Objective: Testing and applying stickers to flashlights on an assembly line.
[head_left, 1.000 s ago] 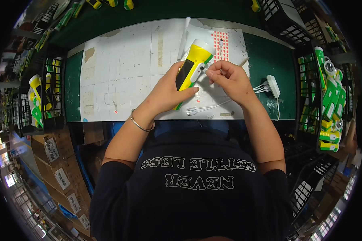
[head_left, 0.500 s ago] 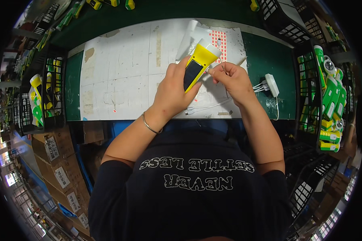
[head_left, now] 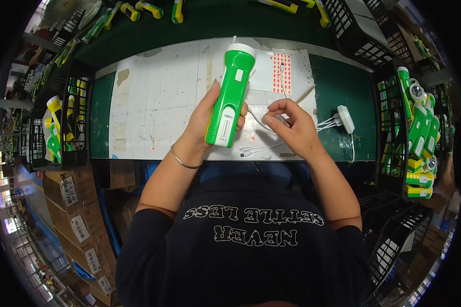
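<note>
My left hand (head_left: 202, 113) is wrapped round a flashlight (head_left: 234, 77), held nearly upright above the white work sheet with its green face toward me. The flashlight has a white head, a white switch and a pale oval panel lower down; yellow shows along its left edge. To the right, my right hand (head_left: 298, 128) has its fingers loosely curled, with a small gap between thumb and forefinger and nothing visible in it. A thin charging cable (head_left: 259, 122) curves between the flashlight and this hand. Its end by the flashlight is hidden behind my left fingers.
On the right lies a white charging hub (head_left: 346, 119) with several cables; loose plugs (head_left: 247, 151) rest near the front edge. Beyond my right hand is a sheet of red stickers (head_left: 282, 77). Black baskets of flashlights stand left (head_left: 78, 125) and right (head_left: 389, 146).
The flashlight has been turned from its yellow side with the dark panel to its green face and stands more upright. My right hand has drawn away from its side, slightly toward me.
</note>
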Tool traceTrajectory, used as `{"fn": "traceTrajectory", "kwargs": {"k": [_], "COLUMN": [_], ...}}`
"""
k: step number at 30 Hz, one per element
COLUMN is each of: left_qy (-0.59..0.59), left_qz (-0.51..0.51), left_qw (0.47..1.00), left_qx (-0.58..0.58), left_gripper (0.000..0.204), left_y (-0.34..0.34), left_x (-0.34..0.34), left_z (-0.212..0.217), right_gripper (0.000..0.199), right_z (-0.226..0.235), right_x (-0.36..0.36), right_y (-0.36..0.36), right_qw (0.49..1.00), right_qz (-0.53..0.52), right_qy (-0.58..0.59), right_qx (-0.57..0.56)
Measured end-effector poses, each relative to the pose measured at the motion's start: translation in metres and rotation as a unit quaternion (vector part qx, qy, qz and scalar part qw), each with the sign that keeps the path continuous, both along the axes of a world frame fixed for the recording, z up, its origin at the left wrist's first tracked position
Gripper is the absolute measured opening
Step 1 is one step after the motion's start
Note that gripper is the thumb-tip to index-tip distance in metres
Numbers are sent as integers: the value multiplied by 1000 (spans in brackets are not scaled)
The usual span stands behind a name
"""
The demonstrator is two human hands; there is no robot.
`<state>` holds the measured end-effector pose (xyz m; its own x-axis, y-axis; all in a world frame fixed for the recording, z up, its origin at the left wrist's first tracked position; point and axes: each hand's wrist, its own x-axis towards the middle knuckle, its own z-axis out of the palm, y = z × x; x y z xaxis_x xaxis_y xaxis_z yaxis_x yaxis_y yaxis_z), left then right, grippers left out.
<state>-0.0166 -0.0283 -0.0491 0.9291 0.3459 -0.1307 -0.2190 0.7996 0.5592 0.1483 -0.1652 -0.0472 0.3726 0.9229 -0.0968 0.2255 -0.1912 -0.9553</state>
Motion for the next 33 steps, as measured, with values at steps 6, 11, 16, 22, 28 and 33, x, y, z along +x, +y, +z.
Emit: {"fn": "traceTrajectory", "kwargs": {"k": [6,11,16,22,28,33], "left_qy": [-24,112,154,95,99,49], "left_qz": [65,125,183,120,118,65], "left_qw": [991,935,837,838,790,875], "left_qx": [112,314,492,524,594,477], "left_gripper": [51,65,82,70,65,71], "left_y": [-12,-21,-24,-27,-33,-33], "left_x": [8,25,32,26,18,23], "left_z": [8,29,27,33,46,41], "right_gripper": [32,33,34,48,56,53], "right_z": [-2,-12,-26,-12,-19,-22], "right_x": [-6,-11,11,-4,5,4], "right_y": [-6,-3,-12,-8,-7,-23], "right_qw": [981,947,942,987,994,996], "right_qz": [77,92,144,68,15,-29], "right_qy": [165,301,300,143,-43,-43], "right_qx": [66,72,-46,5,98,79]}}
